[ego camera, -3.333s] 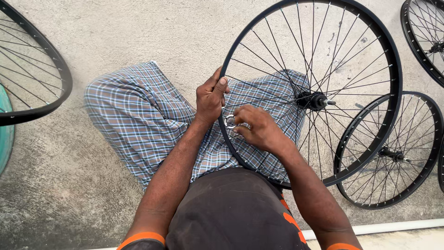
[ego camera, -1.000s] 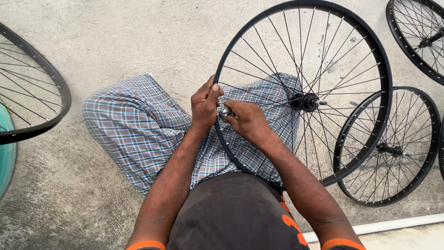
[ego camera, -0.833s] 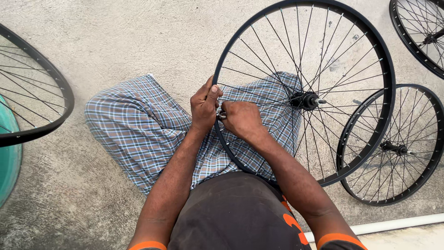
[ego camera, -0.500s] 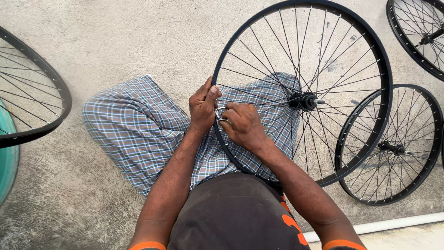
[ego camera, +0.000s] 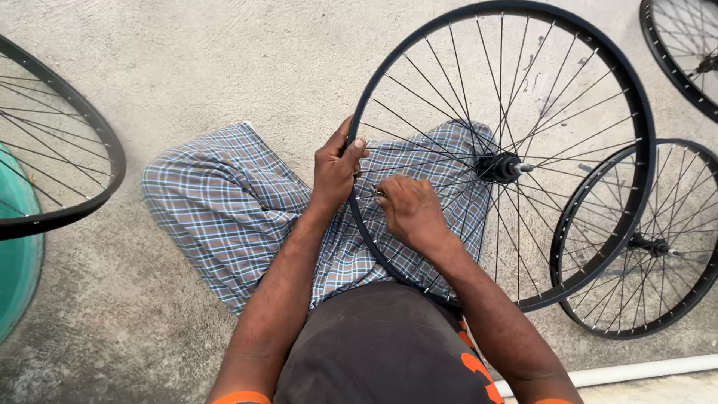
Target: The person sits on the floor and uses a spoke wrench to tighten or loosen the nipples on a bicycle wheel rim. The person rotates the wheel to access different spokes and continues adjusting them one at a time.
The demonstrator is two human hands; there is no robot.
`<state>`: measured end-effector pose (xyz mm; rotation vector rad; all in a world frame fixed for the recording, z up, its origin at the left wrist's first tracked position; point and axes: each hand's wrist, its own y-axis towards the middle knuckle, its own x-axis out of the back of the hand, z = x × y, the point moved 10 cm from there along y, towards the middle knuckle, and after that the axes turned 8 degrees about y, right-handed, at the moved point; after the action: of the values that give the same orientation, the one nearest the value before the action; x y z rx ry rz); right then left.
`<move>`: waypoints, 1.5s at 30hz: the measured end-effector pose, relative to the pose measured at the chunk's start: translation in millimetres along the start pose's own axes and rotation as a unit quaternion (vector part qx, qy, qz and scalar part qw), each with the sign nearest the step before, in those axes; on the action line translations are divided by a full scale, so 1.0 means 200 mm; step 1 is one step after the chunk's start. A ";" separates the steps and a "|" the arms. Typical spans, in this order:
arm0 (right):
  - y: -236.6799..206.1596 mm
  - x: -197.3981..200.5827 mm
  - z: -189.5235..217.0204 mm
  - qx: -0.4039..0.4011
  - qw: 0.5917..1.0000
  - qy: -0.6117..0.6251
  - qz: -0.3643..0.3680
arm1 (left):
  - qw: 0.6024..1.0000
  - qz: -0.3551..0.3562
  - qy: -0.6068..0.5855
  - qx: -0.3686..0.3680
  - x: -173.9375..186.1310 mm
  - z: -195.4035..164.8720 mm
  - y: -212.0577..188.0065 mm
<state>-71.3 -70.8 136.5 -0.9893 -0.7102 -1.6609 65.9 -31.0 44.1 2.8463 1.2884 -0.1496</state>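
From the head camera I look straight down on a seated person whose lap, in blue and brown checked cloth [ego camera: 224, 209], spreads from the centre toward 9 o'clock. Across the right knee lies a large black spoked bicycle wheel [ego camera: 389, 90], filling the picture from the centre out to 1 and 3 o'clock, its near rim crossing the lap and its far rim over the grey concrete floor [ego camera: 224, 67]. Its dark metal hub with a silver axle end [ego camera: 499, 166] sits just right of centre, toward 3 o'clock.

My left hand [ego camera: 334, 168] is closed around the rim at the wheel's own 9 o'clock side, thumb on the inner face, fingers wrapped behind. My right hand [ego camera: 407, 211] is inside the rim, just beside the left, fingers pinched together at the spokes where they meet the rim; something small and metallic shows at the fingertips, but I cannot tell what it is.

A smaller black spoked wheel [ego camera: 636, 299] lies flat at 4 o'clock, partly under the big wheel's rim. Another black wheel [ego camera: 677, 67] is cut off at 2 o'clock, and 1 more black rim with spokes [ego camera: 90, 127] shows at 9 o'clock beside a teal curved edge [ego camera: 15, 269]. A white pipe [ego camera: 621, 370] runs along 5 o'clock.
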 end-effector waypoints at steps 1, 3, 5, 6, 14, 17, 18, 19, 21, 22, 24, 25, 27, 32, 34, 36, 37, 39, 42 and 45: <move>0.01 -0.06 -0.05 -0.058 0.996 0.015 0.064 | 1.000 -0.006 -0.006 -0.018 0.01 -0.01 -0.03; 0.06 -0.10 -0.03 -0.066 0.992 0.072 0.085 | 0.999 -0.016 -0.019 -0.037 0.02 0.00 -0.07; 0.09 -0.11 -0.01 -0.058 0.989 0.107 0.082 | 0.999 -0.020 -0.024 -0.041 0.03 0.01 -0.07; 0.09 -0.09 0.00 -0.054 0.989 0.117 0.071 | 0.999 -0.023 -0.014 -0.044 0.03 0.02 -0.06; 0.00 -0.05 0.03 -0.028 0.993 0.113 0.017 | 0.999 -0.025 0.009 -0.033 0.01 0.01 -0.08; 0.06 -0.21 -0.03 -0.127 0.983 -0.020 0.135 | 0.998 -0.020 -0.007 -0.054 0.01 -0.02 -0.09; 0.07 -0.24 -0.05 -0.140 0.974 -0.053 0.169 | 0.998 -0.019 -0.014 -0.054 0.01 -0.02 -0.09; 0.06 -0.25 -0.07 -0.152 0.963 -0.087 0.203 | 0.998 -0.019 -0.021 -0.055 0.02 -0.02 -0.09; 0.07 -0.19 -0.03 -0.096 0.980 0.048 0.168 | 0.998 -0.019 -0.012 -0.058 0.02 -0.02 -0.09; 0.05 -0.14 -0.01 -0.068 0.979 0.115 0.153 | 0.998 -0.020 0.003 -0.055 0.02 -0.01 -0.09; 0.04 -0.02 0.05 0.007 0.979 0.193 0.060 | 0.999 -0.018 0.013 -0.038 0.02 0.01 -0.10; 0.03 0.04 0.08 0.045 0.972 0.228 0.007 | 0.999 -0.015 0.008 -0.028 0.01 0.01 -0.10; 0.03 -0.09 -0.01 -0.079 0.990 0.099 0.065 | 0.999 -0.015 -0.001 -0.038 0.01 0.00 -0.10; 0.05 -0.21 -0.03 -0.097 0.986 0.018 0.133 | 0.998 -0.036 0.007 -0.045 0.04 0.00 -0.10; 0.03 -0.10 0.01 -0.002 0.987 0.135 0.086 | 0.999 -0.031 0.009 -0.042 0.04 0.01 -0.09; 0.01 -0.01 0.02 0.040 0.982 0.186 0.012 | 0.999 -0.024 0.007 -0.034 0.02 0.03 -0.10; 0.00 0.04 0.04 0.064 0.975 0.209 -0.028 | 0.999 -0.020 0.008 -0.034 0.02 0.03 -0.10; 0.03 -0.08 -0.02 -0.045 0.993 0.102 0.036 | 0.999 -0.021 0.002 -0.044 0.01 0.03 -0.10; 0.07 -0.21 -0.02 -0.109 0.985 -0.050 0.128 | 0.998 -0.027 -0.012 -0.057 0.03 0.02 -0.10; 0.03 -0.25 -0.06 -0.155 0.965 0.014 0.212 | 0.998 -0.038 0.005 -0.054 0.04 0.02 -0.09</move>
<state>-61.8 -58.9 86.2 -1.2371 -0.1936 -1.4220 57.5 -12.3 39.7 2.7141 1.3632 -0.0646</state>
